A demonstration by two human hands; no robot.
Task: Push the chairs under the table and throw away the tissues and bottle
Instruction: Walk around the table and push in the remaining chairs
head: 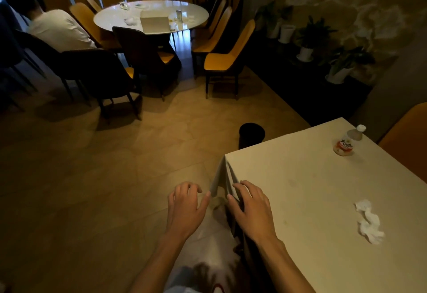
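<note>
A table under a white cloth [300, 177] fills the lower right. On it lie crumpled white tissues [368, 222] near the right side and a small plastic bottle [346, 142] with a red label at the far corner. My left hand [184, 207] hovers over the floor just left of the table's corner, fingers spread, holding nothing. My right hand [250, 207] rests on the table's near-left edge, fingers apart, above a dark chair back that is mostly hidden under it. An orange chair [406, 145] stands at the table's far right side.
A black waste bin [251, 134] stands on the floor beyond the table's corner. Farther off, a round white table [111, 19] is ringed by orange chairs [226, 62], and a person in a white shirt [57, 29] sits at left. Potted plants [307, 38] line the right wall.
</note>
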